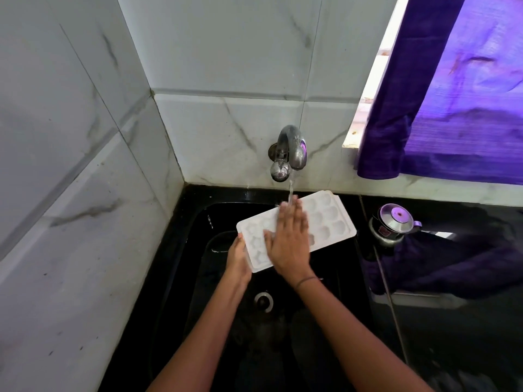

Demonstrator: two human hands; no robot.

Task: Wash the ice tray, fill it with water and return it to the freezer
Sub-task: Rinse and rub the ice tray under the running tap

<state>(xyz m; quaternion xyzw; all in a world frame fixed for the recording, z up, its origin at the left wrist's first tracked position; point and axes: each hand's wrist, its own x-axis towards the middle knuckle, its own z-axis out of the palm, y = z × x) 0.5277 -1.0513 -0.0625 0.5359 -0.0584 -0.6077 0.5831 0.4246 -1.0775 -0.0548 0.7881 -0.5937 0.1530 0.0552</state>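
Now: ice tray (pixel 328 219) held under the running tap (pixel 291 149)

Grey-veined white wall tiles (pixel 85 137) fill the left and back of the head view, meeting in a corner above a black sink (pixel 198 278). A purple curtain (pixel 452 108) hangs at the upper right, its hem just above the black counter (pixel 452 349).

The white ice tray is held over the basin, cavities facing up. Its long axis runs diagonally, from the near left end up to the far right end, which points toward the back wall, right of the tap.

The right hand (pixel 288 241) lies palm down across the middle of the tray, fingers straight and close together, pressing on the cavities and gripping nothing. Its fingertips reach the stream of water (pixel 290 188). A thin dark band (pixel 305 280) circles that wrist.

The left hand (pixel 239 258) grips the near left end of the tray, thumb along the edge; its fingers are hidden beneath.

The chrome tap juts from the back wall, water falling from its spout onto the right hand's fingers and the tray. A small steel pot (pixel 393 222) with a lid stands on the counter just right of the tray. The round metal drain (pixel 263 301) sits in the basin floor between the forearms.
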